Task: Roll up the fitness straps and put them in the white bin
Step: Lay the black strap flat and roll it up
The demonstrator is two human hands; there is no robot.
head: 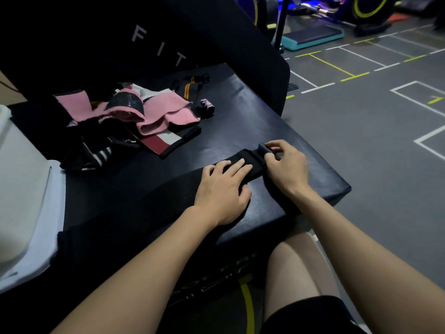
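A long black strap [154,208] lies flat across the black padded box [240,121], running from the lower left to the box's right side. My left hand [222,189] presses flat on it with straight fingers. My right hand [286,167] pinches the strap's far end [263,148], which is folded upward. A heap of other straps [134,112], pink, black, striped and red-and-white, lies at the back left of the box. A small rolled strap [206,104] sits beside the heap. The white bin [21,194] stands at the left edge of the view.
A tall black pad with white letters [159,49] leans behind the box. Grey gym floor with white and yellow lines [361,104] spreads to the right. A teal step platform [313,37] and exercise machines stand at the back. My bare knees are below the box.
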